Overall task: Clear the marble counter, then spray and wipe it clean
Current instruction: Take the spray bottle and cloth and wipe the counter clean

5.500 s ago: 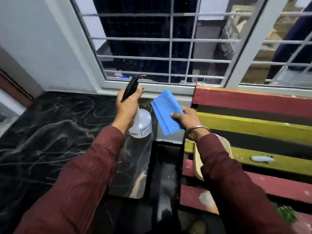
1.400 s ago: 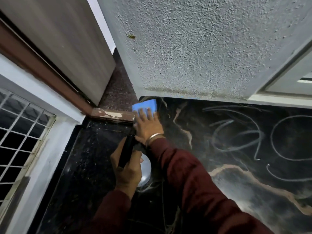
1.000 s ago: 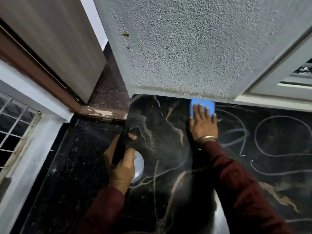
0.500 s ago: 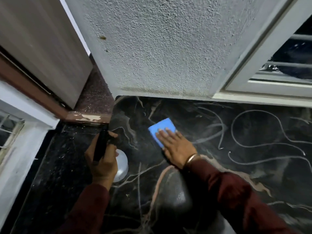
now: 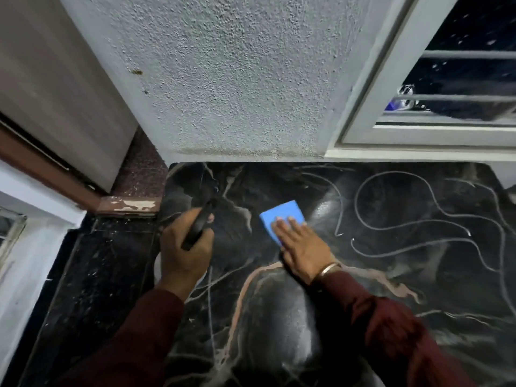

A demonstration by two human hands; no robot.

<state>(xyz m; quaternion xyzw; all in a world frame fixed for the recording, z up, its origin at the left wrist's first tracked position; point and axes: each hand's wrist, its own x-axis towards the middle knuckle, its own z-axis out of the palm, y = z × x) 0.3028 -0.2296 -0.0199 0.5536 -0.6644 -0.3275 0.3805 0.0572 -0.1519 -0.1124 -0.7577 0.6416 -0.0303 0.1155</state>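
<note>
1. My right hand lies flat, fingers straight, pressing the blue cloth onto the counter at the frame's centre.
2. My left hand is curled round the black head of the spray bottle, left of centre. The bottle's body is almost hidden under my hand.
3. The cloth looks thin, soft and light. I judge it will slide easily on wet marble, so a flat palm on top suits it better than a pinch.
4. The bottle seems light plastic, best held at the neck with a finger free for the trigger.
5. The counter is hard, dark and glossy, probably slick where damp. Pale curving streaks cross its right side.
6. I can read no label, brand or writing anywhere.
7. A rough wall fills the top, and a window sits upper right.
</note>
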